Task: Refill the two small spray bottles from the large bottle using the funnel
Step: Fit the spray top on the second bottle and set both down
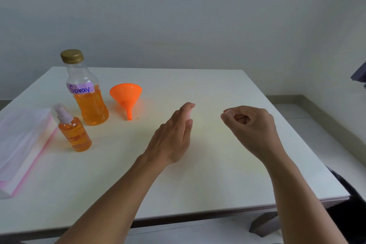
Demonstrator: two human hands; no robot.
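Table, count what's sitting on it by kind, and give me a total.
Large bottle: 1
Spray bottle: 1
Funnel: 1
Plastic pack: 1
Total: 4
Not counted: a pale thing held in the left hand, mostly hidden.
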